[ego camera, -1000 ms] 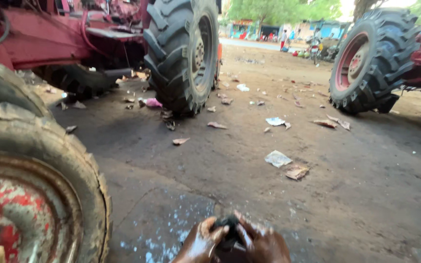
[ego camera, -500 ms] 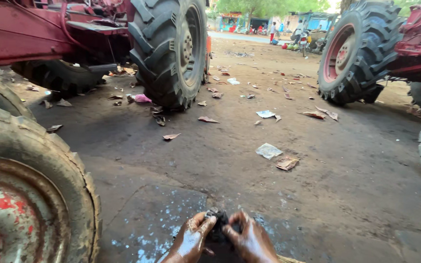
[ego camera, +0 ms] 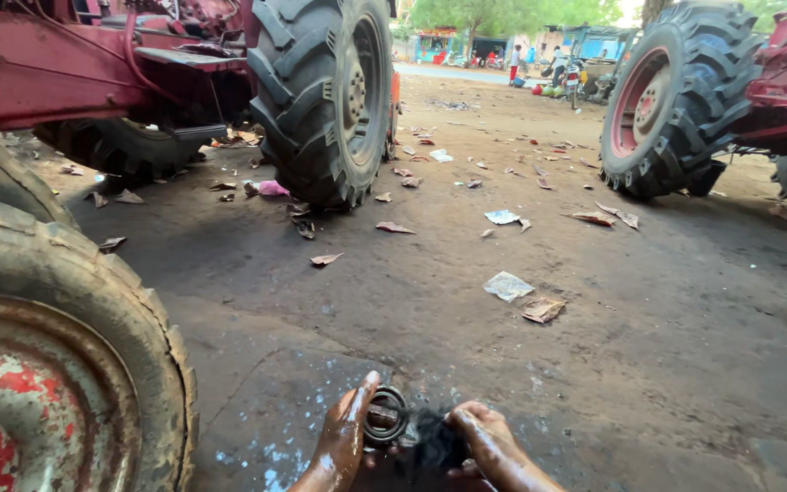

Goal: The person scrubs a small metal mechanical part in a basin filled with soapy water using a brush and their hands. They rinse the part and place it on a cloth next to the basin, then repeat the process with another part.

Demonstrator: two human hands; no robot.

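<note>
— What do the hands hold?

— The left hand (ego camera: 343, 437) is wet and shiny with oil. Its thumb stands up, and the fingers pinch a dark round ring (ego camera: 385, 415), maybe metal or rubber, at its left edge. The right hand (ego camera: 489, 442) is closed on a black, soft-looking lump (ego camera: 432, 440), perhaps a rag; I cannot tell exactly. Ring and lump are just beside each other, low in the middle of the view, above the ground.

— And under them?

— The ground (ego camera: 649, 364) is hard, dark earth, stained with oil, with small pale blue spots near the hands.

— What is around?

— On the left, very near, there is a worn tyre (ego camera: 75, 310) on a rusty red rim (ego camera: 29, 410) with peeling paint. Further away stands a big tyre (ego camera: 325, 96) with deep, blocky tread, on a red tractor (ego camera: 56, 64). On the right another tractor tyre (ego camera: 676, 96) has a red rim. Between them lie dry leaves, a flat grey paper (ego camera: 507, 286) and a brown scrap (ego camera: 543, 311), well apart from the hands.
</note>
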